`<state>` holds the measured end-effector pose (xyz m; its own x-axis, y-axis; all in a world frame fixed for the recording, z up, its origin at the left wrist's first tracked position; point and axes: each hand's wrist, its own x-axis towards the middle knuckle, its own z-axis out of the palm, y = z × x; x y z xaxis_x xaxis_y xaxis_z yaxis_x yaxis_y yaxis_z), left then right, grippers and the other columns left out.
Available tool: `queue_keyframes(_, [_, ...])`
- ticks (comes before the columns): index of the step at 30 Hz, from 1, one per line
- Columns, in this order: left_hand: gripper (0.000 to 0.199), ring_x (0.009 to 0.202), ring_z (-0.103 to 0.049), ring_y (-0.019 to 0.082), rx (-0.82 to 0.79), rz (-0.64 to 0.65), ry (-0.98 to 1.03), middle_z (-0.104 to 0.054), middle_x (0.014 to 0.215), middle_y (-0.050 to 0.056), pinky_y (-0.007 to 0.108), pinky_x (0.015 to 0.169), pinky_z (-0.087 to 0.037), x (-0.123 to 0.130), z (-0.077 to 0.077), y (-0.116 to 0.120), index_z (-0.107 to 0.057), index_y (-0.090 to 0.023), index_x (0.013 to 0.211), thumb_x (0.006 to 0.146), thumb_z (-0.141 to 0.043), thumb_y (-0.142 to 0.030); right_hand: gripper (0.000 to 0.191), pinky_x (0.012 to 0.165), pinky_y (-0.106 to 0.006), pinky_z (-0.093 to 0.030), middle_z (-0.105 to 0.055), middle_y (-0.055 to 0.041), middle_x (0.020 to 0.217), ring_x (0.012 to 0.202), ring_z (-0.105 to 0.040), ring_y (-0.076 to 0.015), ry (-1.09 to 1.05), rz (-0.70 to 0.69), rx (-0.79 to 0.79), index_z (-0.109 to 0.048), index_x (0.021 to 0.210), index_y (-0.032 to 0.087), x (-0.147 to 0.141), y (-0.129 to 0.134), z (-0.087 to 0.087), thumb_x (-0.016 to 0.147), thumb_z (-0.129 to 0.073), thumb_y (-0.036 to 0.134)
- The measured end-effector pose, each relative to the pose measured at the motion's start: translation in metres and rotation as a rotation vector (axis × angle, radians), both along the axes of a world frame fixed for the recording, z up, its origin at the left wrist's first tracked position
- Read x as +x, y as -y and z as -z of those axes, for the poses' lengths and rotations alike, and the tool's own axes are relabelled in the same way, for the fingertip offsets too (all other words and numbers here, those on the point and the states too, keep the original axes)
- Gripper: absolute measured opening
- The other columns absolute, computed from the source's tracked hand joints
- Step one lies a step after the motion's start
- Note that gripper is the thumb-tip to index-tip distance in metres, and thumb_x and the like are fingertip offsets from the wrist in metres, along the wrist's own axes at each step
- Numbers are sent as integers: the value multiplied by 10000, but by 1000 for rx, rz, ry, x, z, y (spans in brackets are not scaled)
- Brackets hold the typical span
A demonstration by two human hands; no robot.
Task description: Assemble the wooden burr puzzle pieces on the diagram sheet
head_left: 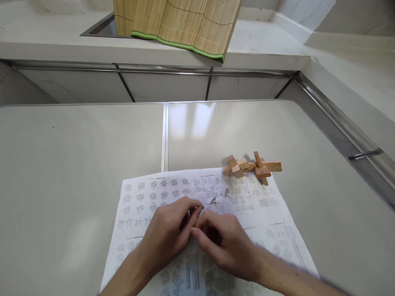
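Note:
Both hands meet over a large white printed sheet [132,230] covered in small drawings and blocks of text. My left hand [173,226] has thumb and forefinger pinched together. My right hand [224,238] is closed the same way, its fingertips touching or nearly touching the left ones. Whatever is between the fingertips, if anything, is too small or hidden to name. Just beyond the fingers are two small grey-and-white pieces [213,200], perhaps bits of paper, on the sheet. Interlocking wooden puzzle pieces [262,169] rest on the sheet's far right corner.
The sheet lies on a pale, glossy table [61,164] with a metal seam [165,135]. Behind it runs a white counter [46,33], where a bamboo mat [182,24] with green edging lies over a sink opening. Another counter ledge [364,82] borders the right side.

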<state>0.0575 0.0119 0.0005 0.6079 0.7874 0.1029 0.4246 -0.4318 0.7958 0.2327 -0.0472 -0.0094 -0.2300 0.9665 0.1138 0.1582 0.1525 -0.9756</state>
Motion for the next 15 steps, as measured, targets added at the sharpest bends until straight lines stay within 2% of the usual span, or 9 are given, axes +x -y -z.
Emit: queue_keyframes(15, [124, 683, -654, 109, 23, 0, 4, -724, 832, -18, 227, 632, -510, 1, -1, 0, -663, -211, 1041, 1039, -541, -192, 168, 539, -198, -361, -501, 77, 639, 533, -457, -73, 11, -4, 12, -537, 842, 210, 0, 0, 0, 990, -603, 165])
